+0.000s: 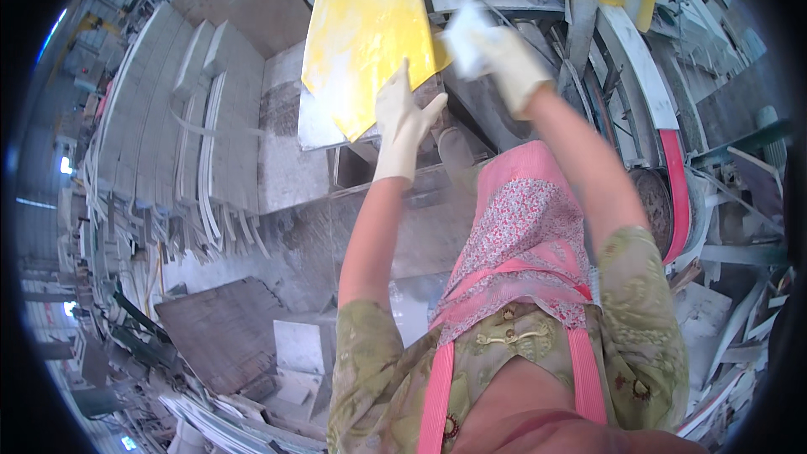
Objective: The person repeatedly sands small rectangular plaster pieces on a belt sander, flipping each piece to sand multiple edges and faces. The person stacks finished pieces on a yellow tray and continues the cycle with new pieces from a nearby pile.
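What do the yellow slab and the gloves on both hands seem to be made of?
The yellow slab looks like polished stone or glazed tile: flat, rigid, glossy, with pale mottled streaks; which of the two is unclear. The glove on the left hand looks like thin cream rubber or latex, smooth and snug. The glove on the right hand looks the same; it grips a white cloth, seemingly soft fabric.

Single head-worn fisheye view, looking steeply down past the chest and apron (525,244) to the floor. Close on both outstretched forearms; yellow slab (361,34) near the top edge. Straight edges bent toward the dark round rim. No second view to overlap.
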Tool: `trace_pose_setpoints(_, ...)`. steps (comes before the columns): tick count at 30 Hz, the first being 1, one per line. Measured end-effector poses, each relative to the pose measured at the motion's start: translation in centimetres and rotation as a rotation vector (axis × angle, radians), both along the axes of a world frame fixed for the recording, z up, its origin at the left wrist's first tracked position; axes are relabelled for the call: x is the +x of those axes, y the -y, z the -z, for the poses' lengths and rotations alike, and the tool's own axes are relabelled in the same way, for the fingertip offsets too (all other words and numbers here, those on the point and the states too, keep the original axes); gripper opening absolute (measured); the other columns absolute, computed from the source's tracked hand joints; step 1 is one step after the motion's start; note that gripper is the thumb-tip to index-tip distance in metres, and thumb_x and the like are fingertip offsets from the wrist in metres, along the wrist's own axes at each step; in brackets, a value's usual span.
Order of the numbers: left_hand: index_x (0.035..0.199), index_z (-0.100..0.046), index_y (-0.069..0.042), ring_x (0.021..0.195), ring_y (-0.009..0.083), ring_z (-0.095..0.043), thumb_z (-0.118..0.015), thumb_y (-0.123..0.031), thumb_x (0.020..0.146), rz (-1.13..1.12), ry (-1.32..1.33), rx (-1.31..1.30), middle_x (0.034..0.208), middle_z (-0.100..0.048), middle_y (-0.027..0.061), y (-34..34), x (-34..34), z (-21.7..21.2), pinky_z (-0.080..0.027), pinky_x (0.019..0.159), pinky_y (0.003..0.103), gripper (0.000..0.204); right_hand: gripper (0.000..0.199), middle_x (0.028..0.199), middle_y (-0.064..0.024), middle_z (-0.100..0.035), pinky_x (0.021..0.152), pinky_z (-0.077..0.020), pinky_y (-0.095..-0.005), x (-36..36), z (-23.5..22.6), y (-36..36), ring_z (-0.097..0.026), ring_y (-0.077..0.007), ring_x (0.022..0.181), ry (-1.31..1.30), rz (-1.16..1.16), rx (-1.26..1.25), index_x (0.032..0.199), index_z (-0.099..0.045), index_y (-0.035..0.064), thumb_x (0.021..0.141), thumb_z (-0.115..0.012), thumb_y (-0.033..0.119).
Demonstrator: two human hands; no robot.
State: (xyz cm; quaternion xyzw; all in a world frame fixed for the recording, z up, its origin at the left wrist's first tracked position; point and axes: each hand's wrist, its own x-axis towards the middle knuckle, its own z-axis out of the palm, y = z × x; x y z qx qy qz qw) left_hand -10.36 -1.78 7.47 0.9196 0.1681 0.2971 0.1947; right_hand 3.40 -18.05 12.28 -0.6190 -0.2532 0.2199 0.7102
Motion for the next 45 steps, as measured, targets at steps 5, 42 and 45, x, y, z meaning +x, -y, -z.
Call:
trace_pose_setpoints(5,0.147,-0.044,0.005,0.122,0.0411,-0.061,-0.08,-0.036,0.08,-0.195,-0.267,-0.317,0.132,-0.063,0.0279,-3.0,-1.7,1.1,-0.05,0.102,0.045,0.086,0.047,0.114,-0.0065,-0.071,0.086,-0.0532,-0.0362,-8.6,2.8,-10.9,-0.068,-0.0188,0.1,0.042,-0.058,-0.403,0.129,-0.065,0.0072,0.095,-0.069,0.04)
trace_pose_setpoints(42,0.094,-0.071,0.013,0.076,0.0315,-0.065,-0.07,-0.037,0.094,-0.433,0.243,-0.431,0.079,-0.071,0.0222,-1.4,-1.1,3.9,-0.05,0.077,0.045,0.05,0.06,0.152,-0.0152,-0.05,0.119,-0.0352,-0.043,12.8,6.6,36.1,-0.046,-0.0278,0.142,1.137,0.517,-1.592,0.149,-0.042,0.005,0.095,-0.061,0.019)
trace_pose_setpoints(45,0.114,-0.066,0.012,0.094,0.0276,-0.066,-0.07,-0.031,0.095,-0.497,0.138,-0.503,0.103,-0.071,0.0201,-1.2,-1.4,3.2,-0.05,0.088,0.041,0.047,0.066,0.163,-0.0099,-0.038,0.122,-0.0296,-0.0488,14.9,7.9,34.7,-0.036,-0.0239,0.15,1.091,0.461,-1.679,0.158,-0.03,0.0098,0.096,-0.052,0.013)
